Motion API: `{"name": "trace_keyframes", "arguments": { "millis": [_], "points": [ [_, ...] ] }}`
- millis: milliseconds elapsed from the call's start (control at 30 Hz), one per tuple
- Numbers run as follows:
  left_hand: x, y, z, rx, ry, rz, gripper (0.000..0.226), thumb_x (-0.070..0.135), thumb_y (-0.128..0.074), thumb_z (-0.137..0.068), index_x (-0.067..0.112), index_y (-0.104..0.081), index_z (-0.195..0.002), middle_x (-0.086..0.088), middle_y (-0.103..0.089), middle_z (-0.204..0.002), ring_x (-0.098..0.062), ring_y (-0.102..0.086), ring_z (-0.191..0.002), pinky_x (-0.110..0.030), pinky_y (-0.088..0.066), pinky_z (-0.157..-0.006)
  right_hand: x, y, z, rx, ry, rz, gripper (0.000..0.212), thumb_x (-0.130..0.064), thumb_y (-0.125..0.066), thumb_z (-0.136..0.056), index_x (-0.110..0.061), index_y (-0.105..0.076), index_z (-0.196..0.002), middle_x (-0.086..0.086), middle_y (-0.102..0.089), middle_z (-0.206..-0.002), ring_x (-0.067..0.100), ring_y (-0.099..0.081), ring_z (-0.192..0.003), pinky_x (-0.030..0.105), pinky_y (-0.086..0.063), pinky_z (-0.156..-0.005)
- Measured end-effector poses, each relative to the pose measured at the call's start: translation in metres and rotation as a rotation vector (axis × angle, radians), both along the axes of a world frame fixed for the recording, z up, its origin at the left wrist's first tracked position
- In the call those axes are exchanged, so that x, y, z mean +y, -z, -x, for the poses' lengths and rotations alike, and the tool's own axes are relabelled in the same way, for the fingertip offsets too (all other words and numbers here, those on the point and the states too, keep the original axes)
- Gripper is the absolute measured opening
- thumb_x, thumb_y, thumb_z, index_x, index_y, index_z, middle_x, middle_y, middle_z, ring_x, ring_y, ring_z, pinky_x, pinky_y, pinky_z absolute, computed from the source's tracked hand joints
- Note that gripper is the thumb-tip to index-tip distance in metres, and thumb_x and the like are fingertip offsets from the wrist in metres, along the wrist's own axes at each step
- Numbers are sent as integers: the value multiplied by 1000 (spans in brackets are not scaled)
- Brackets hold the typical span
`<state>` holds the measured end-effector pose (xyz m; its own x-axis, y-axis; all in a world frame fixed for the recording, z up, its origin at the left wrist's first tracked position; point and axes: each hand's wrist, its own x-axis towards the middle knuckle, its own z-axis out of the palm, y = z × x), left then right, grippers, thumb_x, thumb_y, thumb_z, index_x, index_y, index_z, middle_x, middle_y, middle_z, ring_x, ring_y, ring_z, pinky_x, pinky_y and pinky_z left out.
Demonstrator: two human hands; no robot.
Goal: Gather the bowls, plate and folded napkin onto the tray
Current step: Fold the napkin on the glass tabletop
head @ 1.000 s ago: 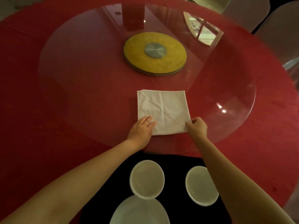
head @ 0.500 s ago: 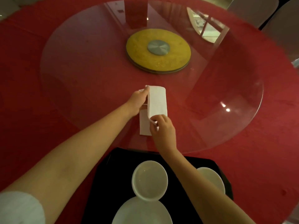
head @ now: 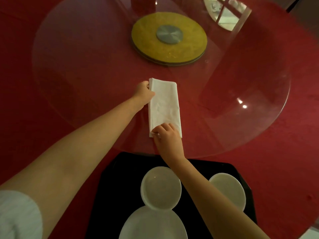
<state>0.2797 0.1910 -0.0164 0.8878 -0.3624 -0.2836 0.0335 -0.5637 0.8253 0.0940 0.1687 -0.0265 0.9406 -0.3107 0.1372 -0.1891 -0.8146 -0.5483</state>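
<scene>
A white napkin (head: 164,102), folded into a narrow strip, lies flat on the glass turntable. My left hand (head: 144,93) grips its far left corner. My right hand (head: 166,137) pinches its near left corner. Below them a black tray (head: 110,187) sits on the red tablecloth. On the tray stand a white bowl (head: 160,188) in the middle, a second white bowl (head: 227,188) partly behind my right forearm, and a white plate (head: 152,225) at the bottom edge.
The round glass turntable (head: 241,83) covers most of the red table (head: 25,100). A gold disc with a grey metal hub (head: 169,36) sits at its centre. A window reflection shows at the top right of the glass.
The napkin went from an open square to a half-width strip: my right hand carried its right edge over to the left, and both hands now hold the left side's corners.
</scene>
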Motion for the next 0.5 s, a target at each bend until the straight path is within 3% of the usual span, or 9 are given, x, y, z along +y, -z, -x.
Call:
{"name": "trace_keyframes", "arguments": {
  "millis": [167, 333, 400, 433, 500],
  "points": [
    [5, 5, 3, -97, -30, -37, 61, -4, -53, -79, 8, -36, -137, -16, -51, -133, -28, -51, -121, -38, -45, -100, -6, 3, 7, 55, -109, 110, 13, -14, -55, -89, -8, -66, -87, 5, -66, -88, 24, -56, -85, 39, -47, -80],
    [8, 11, 25, -510, 86, -142, 56, -5, -37, -85, 9, -34, -139, -17, -37, -145, -29, -34, -134, -37, -29, -112, -17, 2, 10, 10, -117, 116, 16, -22, -56, -89, -9, -67, -88, 4, -66, -90, 25, -57, -88, 40, -47, -80],
    [5, 16, 30, -608, 275, -167, 56, -6, -32, -88, 10, -32, -141, -14, -31, -151, -27, -25, -141, -38, -17, -118, -29, 5, 7, -12, -13, 158, 21, -20, -55, -88, -10, -65, -104, 8, -66, -108, 29, -57, -103, 46, -47, -90],
    [3, 20, 33, -635, 387, -192, 54, -3, -31, -90, 12, -29, -142, -11, -28, -153, -25, -20, -143, -39, -10, -119, -35, 7, 5, 54, 16, 165, 33, -22, -53, -90, -9, -59, -119, 10, -60, -125, 30, -50, -119, 48, -40, -102],
    [-1, 29, 36, -638, 614, -270, 51, 8, -30, -95, 18, -23, -144, -4, -20, -156, -20, -9, -146, -41, 0, -118, -44, 16, 3, 241, -22, 177, 54, -30, -43, -95, -9, -30, -142, 10, -29, -152, 27, -18, -143, 43, -11, -119]
  ]
}}
